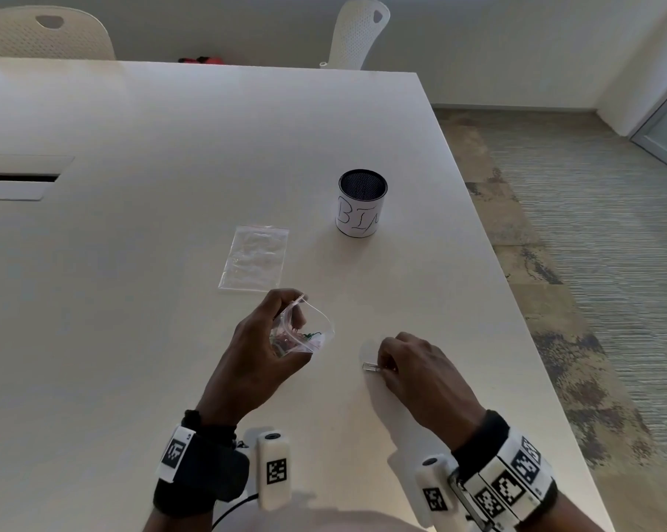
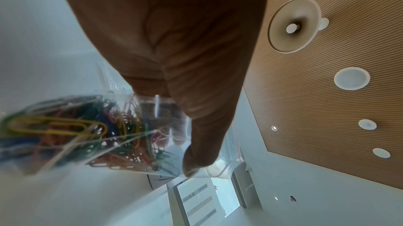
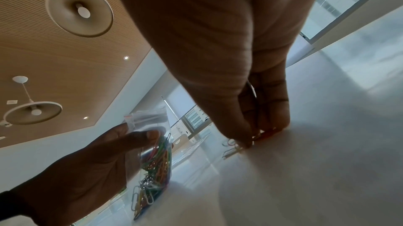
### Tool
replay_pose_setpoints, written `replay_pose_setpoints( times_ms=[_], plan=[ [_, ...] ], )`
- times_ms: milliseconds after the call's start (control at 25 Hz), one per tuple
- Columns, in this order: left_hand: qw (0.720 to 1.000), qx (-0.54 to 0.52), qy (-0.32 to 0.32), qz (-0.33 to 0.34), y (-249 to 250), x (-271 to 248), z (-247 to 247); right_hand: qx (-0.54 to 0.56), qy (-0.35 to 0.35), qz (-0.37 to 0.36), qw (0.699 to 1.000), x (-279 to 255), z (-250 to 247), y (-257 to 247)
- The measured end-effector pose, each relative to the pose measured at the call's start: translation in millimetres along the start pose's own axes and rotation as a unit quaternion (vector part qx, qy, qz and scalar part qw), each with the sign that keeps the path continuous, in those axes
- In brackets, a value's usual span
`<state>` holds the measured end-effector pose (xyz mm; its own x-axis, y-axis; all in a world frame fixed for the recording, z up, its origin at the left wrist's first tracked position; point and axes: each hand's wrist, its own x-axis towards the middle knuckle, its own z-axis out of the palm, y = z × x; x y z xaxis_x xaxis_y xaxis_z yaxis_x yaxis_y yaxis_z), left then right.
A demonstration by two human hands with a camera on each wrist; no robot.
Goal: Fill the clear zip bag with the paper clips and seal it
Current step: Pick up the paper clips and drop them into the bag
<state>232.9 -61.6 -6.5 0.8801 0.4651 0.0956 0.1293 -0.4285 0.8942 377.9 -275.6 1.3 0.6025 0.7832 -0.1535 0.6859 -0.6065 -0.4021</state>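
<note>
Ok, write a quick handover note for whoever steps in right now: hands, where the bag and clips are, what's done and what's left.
Left hand: holds the clear zip bag above the table, mouth open, many coloured paper clips already inside.
Right hand: fingers pinch a loose paper clip lying on the table.
A second, empty zip bag lies flat beyond the hands; a mesh cup marked BIN stands further back.
Done: most clips bagged.
Left: drop this clip in, check for strays, press the zip shut.

Clear zip bag (image 1: 305, 332) open-mouthed, holding colourful paper clips (image 2: 87, 131), one clip (image 1: 371, 367) on table
</note>
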Motion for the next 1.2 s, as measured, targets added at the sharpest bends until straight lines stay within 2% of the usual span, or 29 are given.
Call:
replay_pose_setpoints(
  times_ms=[360, 520, 680, 880, 1040, 1200],
  plan=[
    [1.0, 0.0, -0.001, -0.001, 0.6, -1.2, -3.7, 0.086, 0.061, -0.022, 0.994, 5.6, -12.3, -2.8],
    [1.0, -0.001, -0.001, -0.003, 1.9, -2.4, -2.9, 0.255, 0.073, 0.001, 0.964, 10.8, -25.6, -7.9],
    [1.0, -0.002, -0.003, -0.001, 3.3, -2.2, -3.2, 0.337, 0.072, -0.037, 0.938, 13.4, -36.0, -32.3],
    [1.0, 0.017, -0.001, 0.001, 4.8, -2.8, -4.4, 0.336, 0.106, -0.09, 0.931, 28.4, -33.7, -66.5],
    [1.0, 0.014, 0.001, -0.01, 5.7, -4.1, -5.5, 0.266, 0.133, -0.144, 0.944, 37.3, -31.7, -74.4],
    [1.0, 0.02, 0.006, -0.004, 6.2, -4.8, -6.3, 0.211, 0.152, -0.157, 0.953, 37.2, -35.4, -72.8]
  ],
)
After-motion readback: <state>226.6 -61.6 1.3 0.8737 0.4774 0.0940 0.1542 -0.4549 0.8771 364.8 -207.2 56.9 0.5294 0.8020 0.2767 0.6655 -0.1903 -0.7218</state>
